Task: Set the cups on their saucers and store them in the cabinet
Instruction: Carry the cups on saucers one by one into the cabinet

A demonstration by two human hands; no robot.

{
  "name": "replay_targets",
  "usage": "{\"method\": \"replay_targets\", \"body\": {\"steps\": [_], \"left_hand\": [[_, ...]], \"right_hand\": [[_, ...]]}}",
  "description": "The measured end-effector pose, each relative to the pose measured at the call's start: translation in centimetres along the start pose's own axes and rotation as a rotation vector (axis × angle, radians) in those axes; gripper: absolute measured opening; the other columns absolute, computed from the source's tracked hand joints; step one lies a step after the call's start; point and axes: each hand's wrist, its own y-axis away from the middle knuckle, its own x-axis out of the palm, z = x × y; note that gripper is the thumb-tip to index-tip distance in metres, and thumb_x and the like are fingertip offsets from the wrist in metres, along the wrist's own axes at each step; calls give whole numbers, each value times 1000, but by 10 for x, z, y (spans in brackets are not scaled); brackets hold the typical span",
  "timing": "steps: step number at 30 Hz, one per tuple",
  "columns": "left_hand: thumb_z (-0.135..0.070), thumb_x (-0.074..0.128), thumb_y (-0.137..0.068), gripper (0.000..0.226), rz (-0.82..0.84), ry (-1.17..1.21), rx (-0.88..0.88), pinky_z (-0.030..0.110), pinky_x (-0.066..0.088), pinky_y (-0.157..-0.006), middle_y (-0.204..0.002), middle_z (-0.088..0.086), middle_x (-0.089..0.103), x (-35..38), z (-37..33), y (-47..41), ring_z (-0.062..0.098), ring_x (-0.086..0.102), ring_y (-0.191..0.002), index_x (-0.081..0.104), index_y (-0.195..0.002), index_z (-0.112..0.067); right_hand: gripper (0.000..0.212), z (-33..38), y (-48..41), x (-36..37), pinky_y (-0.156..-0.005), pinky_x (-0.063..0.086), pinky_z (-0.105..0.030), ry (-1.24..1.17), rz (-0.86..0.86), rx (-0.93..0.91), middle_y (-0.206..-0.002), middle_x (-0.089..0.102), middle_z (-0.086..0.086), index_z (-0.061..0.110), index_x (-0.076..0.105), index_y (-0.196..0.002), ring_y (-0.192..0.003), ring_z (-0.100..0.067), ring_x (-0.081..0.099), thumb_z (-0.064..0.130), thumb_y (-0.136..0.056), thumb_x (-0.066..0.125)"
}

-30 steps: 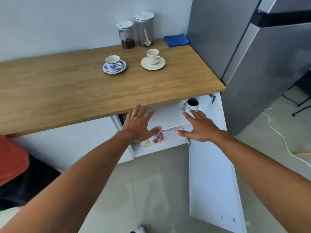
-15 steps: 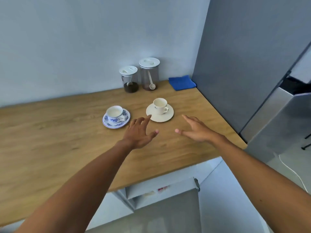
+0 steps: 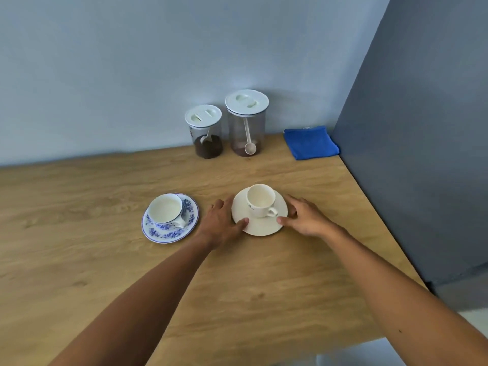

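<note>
- On the wooden bench (image 3: 79, 260), right of centre: white cup (image 3: 260, 200) upright on the white saucer (image 3: 254, 229), handle toward the near right, inside empty.
- At the saucer's left rim: left hand (image 3: 220, 224), thumb laid on the near-left edge, fingers curved along the far-left edge. Narrow grip on the saucer.
- At the saucer's right rim: right hand (image 3: 306, 217), thumb tip against the near-right edge, fingers curved round the far-right edge. Likewise holding the saucer.
- Saucer seemingly flat on the bench (cannot tell whether it is lifted off the wood).
- Just left of the left hand, apart from it: blue-patterned cup (image 3: 165, 208) upright on the blue-patterned saucer (image 3: 169, 235), handle toward the near right.
- Farther back, against the pale wall (image 3: 132, 62): two clear jars with white lids, side by side.
- Shorter jar (image 3: 207, 133) on the left, with dark grounds and a scoop inside.
- Taller jar (image 3: 247, 125) on the right, with a white spoon and a thin brownish layer at the bottom.
- Right of the jars, in the back corner: folded blue cloth (image 3: 310, 142), right beside the grey panel (image 3: 422, 128) (contact not certain).
</note>
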Motion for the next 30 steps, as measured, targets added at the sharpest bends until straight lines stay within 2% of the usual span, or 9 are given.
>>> {"method": "replay_targets", "body": {"steps": [3, 7, 10, 12, 14, 18, 21, 26, 30], "left_hand": [[-53, 61, -86, 79, 21, -23, -3, 41, 34, -108, -128, 11, 50, 5, 1, -14, 33, 44, -124, 25, -151, -27], [-55, 63, -82, 78, 17, 34, -23, 37, 37, -102, -121, 9, 56, 9, 5, -23, 29, 49, -120, 30, -149, -31], [-48, 67, -85, 76, 14, 79, -13, 29, 34, -97, -129, 11, 56, 7, 3, -28, 27, 49, -120, 33, -149, -25], [-38, 71, -87, 74, -20, 152, 24, 24, 32, -94, -134, 10, 54, 3, -2, -28, 26, 49, -123, 36, -149, -19], [-33, 72, -87, 73, -39, 237, 68, 24, 35, -95, -136, 5, 54, -1, -5, -26, 23, 50, -122, 36, -149, -17], [-34, 75, -85, 80, 15, 393, 81, 26, 43, -97, -140, -3, 52, -6, -3, -17, 13, 53, -119, 32, -152, -21], [-33, 77, -84, 81, 76, 533, 83, 36, 51, -99, -136, -6, 52, -8, -2, -3, 11, 57, -115, 32, -152, -26], [-35, 79, -81, 83, 156, 665, 119, 38, 55, -96, -133, -9, 54, -12, -1, 43, 11, 66, -107, 34, -150, -33], [-30, 81, -80, 83, 174, 712, 150, 36, 55, -95, -134, -7, 55, -9, -1, 76, 12, 63, -113, 36, -150, -30]], "right_hand": [[72, 0, -17, -1, -101, 47, -36, -47, 4, -87, -129, 63, 5, 33, 45, -144, -120, -19, 57, 40, -80, 76], [72, -1, -31, 2, -94, 49, -31, -103, -35, -140, -127, 66, 5, 33, 49, -143, -115, -18, 59, 31, -78, 80], [76, -4, -35, 4, -63, 54, -24, -219, -40, -121, -118, 66, 3, 33, 45, -146, -92, -17, 65, 28, -79, 81], [80, -5, -36, 4, -53, 53, -21, -293, -42, -97, -110, 67, 5, 33, 41, -149, -75, -15, 67, 25, -80, 81], [82, -6, -33, 5, -53, 53, -23, -372, -51, -78, -104, 68, 5, 32, 40, -150, -68, -13, 65, 20, -80, 81], [85, -8, -13, 6, -54, 52, -27, -542, -54, -84, -111, 67, 0, 31, 38, -151, -87, -13, 65, 14, -79, 81], [88, -8, 8, 11, -54, 50, -28, -646, -52, -86, -119, 67, 6, 32, 35, -152, -92, -14, 67, 13, -79, 81], [87, -2, 67, 27, -49, 47, -27, -788, -91, -65, -115, 70, 0, 29, 36, -152, -66, -9, 58, 6, -80, 79], [86, 0, 110, 41, -47, 46, -25, -872, -105, -58, -111, 70, -3, 30, 38, -150, -61, -12, 52, 6, -79, 79]]}}
